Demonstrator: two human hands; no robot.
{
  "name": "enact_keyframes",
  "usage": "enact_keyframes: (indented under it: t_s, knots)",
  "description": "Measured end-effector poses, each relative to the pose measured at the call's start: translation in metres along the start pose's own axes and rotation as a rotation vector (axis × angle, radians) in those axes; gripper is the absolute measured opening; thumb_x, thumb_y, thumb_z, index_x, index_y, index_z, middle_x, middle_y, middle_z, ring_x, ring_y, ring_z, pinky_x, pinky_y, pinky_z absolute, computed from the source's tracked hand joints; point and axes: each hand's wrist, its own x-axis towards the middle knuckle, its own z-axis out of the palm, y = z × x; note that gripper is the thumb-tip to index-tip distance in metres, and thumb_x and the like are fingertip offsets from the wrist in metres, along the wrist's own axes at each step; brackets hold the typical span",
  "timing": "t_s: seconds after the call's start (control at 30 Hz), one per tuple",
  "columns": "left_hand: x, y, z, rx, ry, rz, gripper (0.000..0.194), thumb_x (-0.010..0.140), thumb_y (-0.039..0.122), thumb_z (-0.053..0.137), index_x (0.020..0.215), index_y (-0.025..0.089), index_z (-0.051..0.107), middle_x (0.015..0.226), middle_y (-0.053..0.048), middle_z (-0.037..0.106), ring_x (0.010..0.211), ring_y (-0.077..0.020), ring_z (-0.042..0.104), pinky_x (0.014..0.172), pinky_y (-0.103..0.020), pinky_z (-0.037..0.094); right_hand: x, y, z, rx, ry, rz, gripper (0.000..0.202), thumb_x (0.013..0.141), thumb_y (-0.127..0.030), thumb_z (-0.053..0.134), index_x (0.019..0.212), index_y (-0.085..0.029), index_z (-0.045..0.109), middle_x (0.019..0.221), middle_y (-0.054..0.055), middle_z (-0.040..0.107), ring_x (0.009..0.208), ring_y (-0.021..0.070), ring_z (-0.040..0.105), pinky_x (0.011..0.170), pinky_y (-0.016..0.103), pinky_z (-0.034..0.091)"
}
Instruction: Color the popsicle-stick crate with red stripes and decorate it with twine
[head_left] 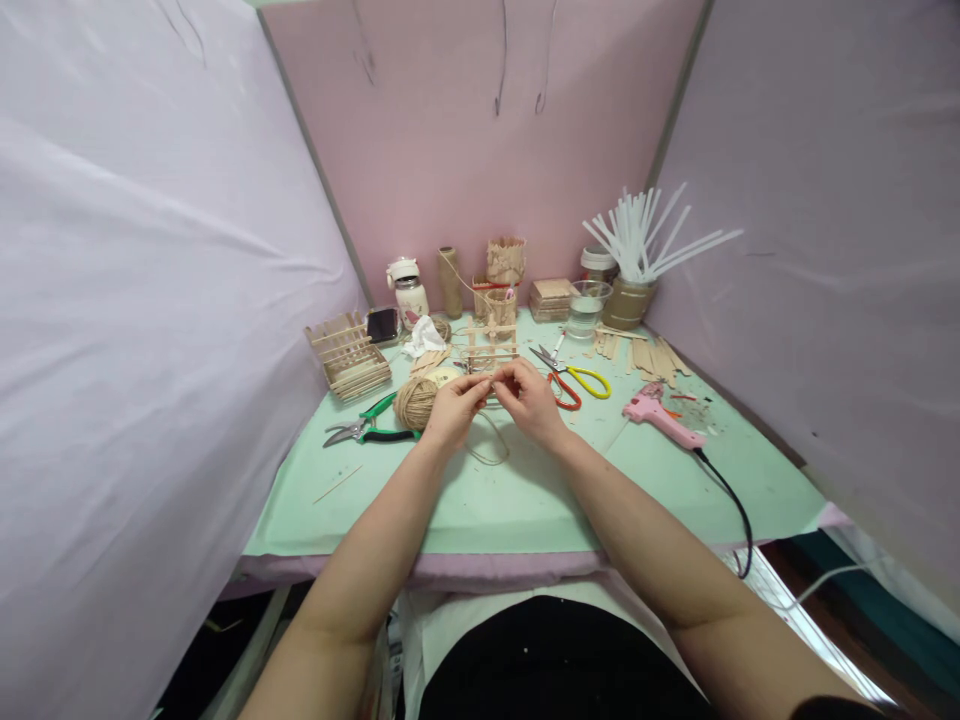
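My left hand (457,408) and my right hand (527,402) meet over the middle of the table, fingertips pinched close together. Jute twine (491,460) hangs in a loop beneath them and runs up to the pinched fingers, which hide the end of it. Right beside my left hand sits a ball of twine (415,403). Just behind both hands stands a small frame of wooden sticks (491,343), its lower part covered by my fingers. Scissors (570,375) with red and yellow handles lie open to the right of my right hand.
Green-handled pruning shears (371,425) and a stick basket (349,355) are at left. On the right lie a pink glue gun (664,415) with a black cord and flat wooden sticks (649,355). Behind stand a water cup (587,310), a pot of white sticks (630,300) and a jar (409,295).
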Motion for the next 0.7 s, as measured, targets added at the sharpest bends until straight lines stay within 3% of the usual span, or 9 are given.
enact_keyframes:
  t_s: [0.13, 0.3, 0.47, 0.7]
  knots:
    - [0.001, -0.002, 0.001, -0.078, 0.006, -0.045, 0.026, 0.061, 0.03, 0.078, 0.08, 0.014, 0.073, 0.067, -0.001, 0.064, 0.056, -0.006, 0.045, 0.057, -0.022, 0.038, 0.001, 0.002, 0.002, 0.21, 0.008, 0.185, 0.01, 0.079, -0.031, 0.056, 0.079, -0.02, 0.059, 0.082, 0.002, 0.059, 0.071, 0.0146, 0.052, 0.067, 0.029, 0.043]
    - [-0.003, -0.002, 0.003, 0.223, 0.081, 0.145, 0.021, 0.071, 0.029, 0.07, 0.086, 0.015, 0.073, 0.078, -0.004, 0.071, 0.07, -0.0129, 0.059, 0.07, -0.027, 0.046, 0.003, 0.01, 0.006, 0.427, -0.025, 0.473, 0.019, 0.073, -0.037, 0.061, 0.081, -0.02, 0.059, 0.072, -0.002, 0.057, 0.06, 0.011, 0.046, 0.06, 0.026, 0.04]
    - [-0.007, -0.001, 0.004, 0.477, 0.115, 0.268, 0.015, 0.075, 0.026, 0.065, 0.082, 0.016, 0.074, 0.085, -0.006, 0.073, 0.08, -0.0175, 0.063, 0.076, -0.029, 0.047, 0.003, 0.012, 0.006, 0.353, 0.012, 0.434, 0.019, 0.071, -0.036, 0.061, 0.08, -0.019, 0.06, 0.077, 0.0, 0.06, 0.069, 0.013, 0.051, 0.065, 0.026, 0.042]
    - [-0.007, 0.0, 0.002, 0.48, 0.104, 0.315, 0.015, 0.076, 0.03, 0.066, 0.079, 0.018, 0.074, 0.08, -0.004, 0.071, 0.076, -0.0163, 0.061, 0.073, -0.027, 0.045, 0.002, 0.007, 0.003, 0.311, 0.01, 0.474, 0.016, 0.07, -0.033, 0.061, 0.078, -0.019, 0.061, 0.07, -0.001, 0.06, 0.066, 0.0136, 0.052, 0.063, 0.026, 0.042]
